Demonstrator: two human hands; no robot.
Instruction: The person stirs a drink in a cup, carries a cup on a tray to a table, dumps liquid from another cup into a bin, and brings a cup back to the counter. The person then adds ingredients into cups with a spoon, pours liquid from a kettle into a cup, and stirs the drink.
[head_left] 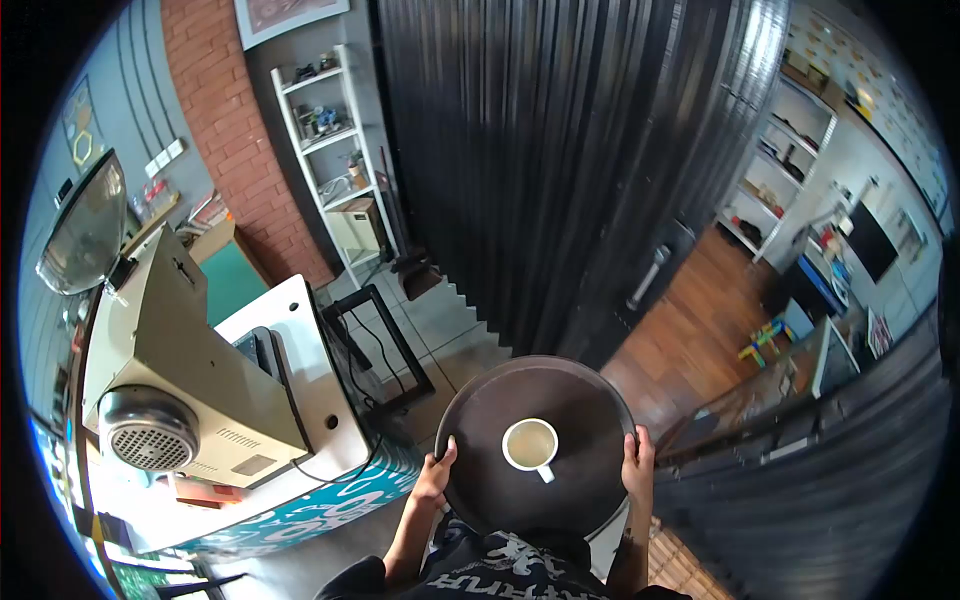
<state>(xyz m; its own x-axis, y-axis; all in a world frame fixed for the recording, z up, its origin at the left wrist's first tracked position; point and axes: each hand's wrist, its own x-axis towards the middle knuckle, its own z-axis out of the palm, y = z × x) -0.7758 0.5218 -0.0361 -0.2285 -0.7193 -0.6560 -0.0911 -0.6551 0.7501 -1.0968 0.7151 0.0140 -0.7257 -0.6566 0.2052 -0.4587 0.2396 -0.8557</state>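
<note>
Holding from both sides: one round dark tray (592, 405), no other support visible. Left hand (434, 474): closed on the left rim, thumb uppermost. Right hand (637, 465): gripping the opposite rim, thumb likewise on top. On the tray: one white cup (513, 463), upright, near the middle, handle toward the near rim, pale contents inside, apparently liquid; exact level hard to tell. Chief hazard, by judgement: tilt, from uneven lifting at either rim; probable outcome, a sliding cup and a spill, with no mat or raised holder visible around it. Second hazard: slopping, from an abrupt stop or turn. Third: a knock at the far rim, from passing too close to the ribbed black folding door (550, 170) or its handle (650, 280). Fourth: a snag at left, from drifting toward the black frame (403, 338) beside the white table (312, 350), bearer of a bulky cream machine (215, 380).
</note>
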